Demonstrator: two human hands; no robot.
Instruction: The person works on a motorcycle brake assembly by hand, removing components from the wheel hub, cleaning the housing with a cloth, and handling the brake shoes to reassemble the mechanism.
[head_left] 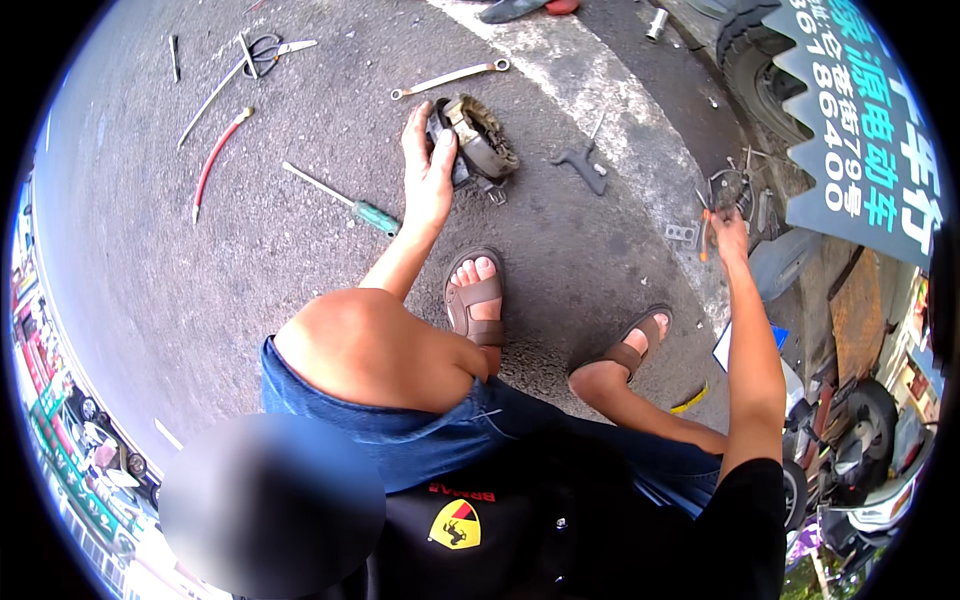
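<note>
My left hand [428, 175] grips the side of a dirty ring-shaped metal part [490, 150], with the thumb on its near face and the fingers along its left edge. The part stands on the asphalt ahead of my left foot, its inside dark and worn. Over to the right, my right hand [732, 236] reaches down among a heap of small metal parts and tools [735, 188]. Its fingertips are blurred against the heap, so whether they hold anything is unclear. Beside that hand lie an orange-handled tool [705, 240] and a small metal plate with holes [681, 234].
Around me lie a ring spanner [450, 79], a green-handled screwdriver [345, 202], a red cable [218, 165], scissors [272, 53], a grey T-shaped tool [582, 165] and a metal socket [657, 25]. A tire [760, 75] and a blue-grey sign [865, 130] stand at the right.
</note>
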